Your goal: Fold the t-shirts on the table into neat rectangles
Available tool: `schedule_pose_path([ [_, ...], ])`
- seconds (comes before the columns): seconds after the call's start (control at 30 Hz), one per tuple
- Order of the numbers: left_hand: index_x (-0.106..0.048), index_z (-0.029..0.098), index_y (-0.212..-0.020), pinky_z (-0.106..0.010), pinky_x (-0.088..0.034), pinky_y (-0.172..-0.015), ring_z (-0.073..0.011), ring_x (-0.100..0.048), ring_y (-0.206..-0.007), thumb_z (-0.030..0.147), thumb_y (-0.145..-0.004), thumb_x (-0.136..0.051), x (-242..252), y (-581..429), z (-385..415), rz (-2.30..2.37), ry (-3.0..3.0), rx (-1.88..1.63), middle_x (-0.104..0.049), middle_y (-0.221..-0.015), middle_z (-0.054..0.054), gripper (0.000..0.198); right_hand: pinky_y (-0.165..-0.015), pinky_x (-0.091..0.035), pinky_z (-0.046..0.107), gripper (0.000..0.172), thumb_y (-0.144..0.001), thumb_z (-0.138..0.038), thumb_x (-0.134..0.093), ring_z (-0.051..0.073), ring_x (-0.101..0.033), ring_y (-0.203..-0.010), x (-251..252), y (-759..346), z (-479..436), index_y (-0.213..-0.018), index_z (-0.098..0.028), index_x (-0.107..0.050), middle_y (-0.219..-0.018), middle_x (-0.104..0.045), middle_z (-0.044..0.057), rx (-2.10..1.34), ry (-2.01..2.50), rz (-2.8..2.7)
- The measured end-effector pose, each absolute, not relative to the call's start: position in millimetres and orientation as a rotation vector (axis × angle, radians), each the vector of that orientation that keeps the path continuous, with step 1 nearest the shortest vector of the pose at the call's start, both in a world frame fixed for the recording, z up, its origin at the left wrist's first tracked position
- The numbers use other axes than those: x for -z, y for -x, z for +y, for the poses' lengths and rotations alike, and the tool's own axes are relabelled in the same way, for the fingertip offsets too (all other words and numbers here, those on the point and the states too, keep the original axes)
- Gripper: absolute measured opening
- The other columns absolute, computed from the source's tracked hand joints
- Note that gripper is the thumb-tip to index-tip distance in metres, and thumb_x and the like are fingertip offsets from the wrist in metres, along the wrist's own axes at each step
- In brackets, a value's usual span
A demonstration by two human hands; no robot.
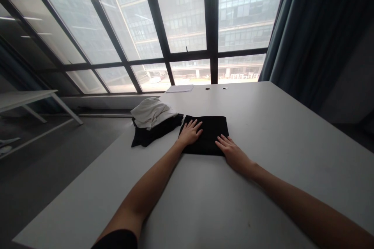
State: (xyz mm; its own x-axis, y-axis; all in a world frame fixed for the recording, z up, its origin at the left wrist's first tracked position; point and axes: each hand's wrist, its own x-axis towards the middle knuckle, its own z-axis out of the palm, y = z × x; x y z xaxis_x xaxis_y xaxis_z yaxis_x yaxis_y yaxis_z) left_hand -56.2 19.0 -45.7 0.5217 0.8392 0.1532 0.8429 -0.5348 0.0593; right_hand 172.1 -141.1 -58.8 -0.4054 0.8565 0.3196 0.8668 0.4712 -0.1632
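Observation:
A black cloth (209, 134), folded into a neat rectangle, lies flat in front of me. Spread fingers of my left hand (190, 132) rest on its left part. My right hand (232, 151) touches its lower right corner, palm down and fingers apart. Neither hand grips anything. To the left of the folded cloth sits a loose pile, with a crumpled white cloth (152, 112) on top of black cloth (157, 131).
All of this is on a white table (280, 140). White paper (179, 88) and two small round items lie at the table's far end, by the windows. A dark curtain (309, 39) hangs at the right. Another white table (26, 98) stands at the left.

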Motion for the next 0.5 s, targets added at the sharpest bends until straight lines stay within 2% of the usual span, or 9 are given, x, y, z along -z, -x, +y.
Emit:
schedule_pose_path([
  [0.13, -0.031, 0.029, -0.157, -0.054, -0.015, -0.122, -0.0302, -0.017, -0.153, 0.053, -0.103, -0.034, 43, 54, 16, -1.500, 2.724, 0.247, -0.025, -0.165, -0.005, 0.060, -0.122, -0.025, 0.049, 0.066, -0.084, 0.003, -0.041, 0.029, -0.025, -0.150, 46, -180, -146, -0.149, -0.008, -0.046, -0.158, -0.037, 0.018, -0.119, 1.498, -2.409],
  [0.27, -0.030, 0.028, -0.158, -0.054, -0.014, -0.122, -0.0307, -0.017, -0.153, 0.052, -0.103, -0.035, 41, 51, 13, -1.510, 2.730, 0.239, -0.024, -0.165, -0.006, 0.060, -0.121, -0.025, 0.048, 0.059, -0.096, -0.032, -0.051, 0.029, -0.024, -0.151, 21, -185, -131, -0.151, -0.012, -0.044, -0.159, -0.035, 0.016, -0.391, 1.481, -2.381],
  [0.37, -0.031, 0.027, -0.158, -0.055, -0.014, -0.122, -0.0311, -0.017, -0.153, 0.051, -0.103, -0.035, 39, 51, 11, -1.511, 2.726, 0.234, -0.025, -0.165, -0.007, 0.060, -0.122, -0.021, 0.046, 0.056, -0.102, -0.038, -0.038, 0.026, -0.023, -0.151, 7, -172, -94, -0.151, -0.011, -0.043, -0.160, -0.034, 0.015, -0.247, 1.608, -2.153],
  [0.5, -0.032, 0.026, -0.157, -0.055, -0.015, -0.122, -0.0314, -0.018, -0.153, 0.050, -0.103, -0.035, 38, 52, 10, -1.502, 2.713, 0.236, -0.026, -0.165, -0.008, 0.059, -0.121, -0.013, 0.055, 0.061, -0.103, -0.042, -0.035, 0.029, -0.016, -0.153, 14, -156, -34, -0.154, -0.008, -0.036, -0.164, -0.024, 0.017, -0.152, 1.883, -2.023],
])
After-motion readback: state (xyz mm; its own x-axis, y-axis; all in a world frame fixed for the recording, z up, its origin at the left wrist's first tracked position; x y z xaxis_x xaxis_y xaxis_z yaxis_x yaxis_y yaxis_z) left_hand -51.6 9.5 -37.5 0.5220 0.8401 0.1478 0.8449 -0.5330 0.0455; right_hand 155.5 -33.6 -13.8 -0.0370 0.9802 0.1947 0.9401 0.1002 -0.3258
